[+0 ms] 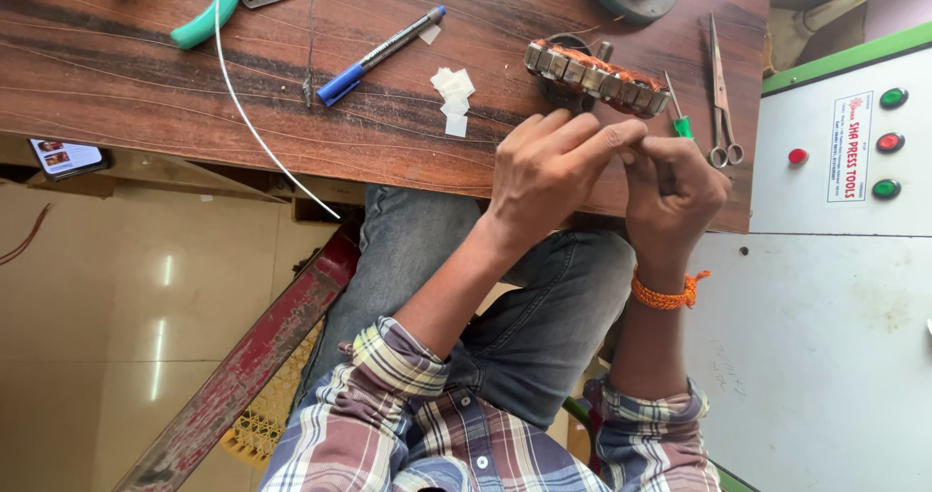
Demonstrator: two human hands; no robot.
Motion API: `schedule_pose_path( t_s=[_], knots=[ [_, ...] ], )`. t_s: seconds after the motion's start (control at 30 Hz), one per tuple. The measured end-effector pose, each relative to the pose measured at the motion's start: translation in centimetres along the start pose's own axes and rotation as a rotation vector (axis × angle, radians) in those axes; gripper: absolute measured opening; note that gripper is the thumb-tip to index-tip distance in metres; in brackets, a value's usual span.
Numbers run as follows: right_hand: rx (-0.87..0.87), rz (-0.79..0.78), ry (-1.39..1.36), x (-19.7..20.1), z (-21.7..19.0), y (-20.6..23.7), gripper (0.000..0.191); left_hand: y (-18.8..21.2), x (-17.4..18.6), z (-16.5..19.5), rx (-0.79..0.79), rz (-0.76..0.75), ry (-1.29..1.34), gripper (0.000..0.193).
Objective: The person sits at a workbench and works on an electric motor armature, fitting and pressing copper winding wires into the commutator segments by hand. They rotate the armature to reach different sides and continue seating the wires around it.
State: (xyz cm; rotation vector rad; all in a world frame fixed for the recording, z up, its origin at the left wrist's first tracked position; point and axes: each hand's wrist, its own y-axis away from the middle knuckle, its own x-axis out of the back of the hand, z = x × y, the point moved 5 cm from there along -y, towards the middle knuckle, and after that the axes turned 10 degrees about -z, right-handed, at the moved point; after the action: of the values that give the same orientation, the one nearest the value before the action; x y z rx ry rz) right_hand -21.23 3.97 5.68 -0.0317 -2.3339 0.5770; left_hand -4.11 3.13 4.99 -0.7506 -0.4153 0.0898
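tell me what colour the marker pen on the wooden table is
Blue, with a grey barrel, seen in the head view: the marker pen lies on the table.

Both hands meet at the table's near edge, left hand beside right hand; stator just behind them, scissors right, paper slips and marker left.

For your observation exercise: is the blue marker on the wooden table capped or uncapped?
Capped. The blue marker lies flat on the table with its blue cap fitted over the lower-left end; no tip shows.
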Motion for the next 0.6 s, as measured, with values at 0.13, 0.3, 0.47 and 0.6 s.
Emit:
schedule_pose_path(
  t_s=[0.13,0.3,0.47,0.6],
  knots=[
    [0.009,-0.005,-0.084,0.6,-0.4,1.2,0.007,0.1,-0.1,0.2,-0.056,0.017,-0.024,0.024],
    [0.011,-0.051,0.009,3.0,-2.0,0.0,0.012,0.3,-0.9,-0.9,0.080,0.133,0.254,0.012],
    [0.098,-0.107,0.141,2.9,-3.5,-3.5,0.018,1.0,-2.7,-2.4,0.360,0.139,0.598,0.007],
    [0.220,-0.170,0.124,1.5,-4.3,-6.7,0.017,1.4,-3.6,-3.3,0.481,0.204,0.847,0.007]
  ],
)
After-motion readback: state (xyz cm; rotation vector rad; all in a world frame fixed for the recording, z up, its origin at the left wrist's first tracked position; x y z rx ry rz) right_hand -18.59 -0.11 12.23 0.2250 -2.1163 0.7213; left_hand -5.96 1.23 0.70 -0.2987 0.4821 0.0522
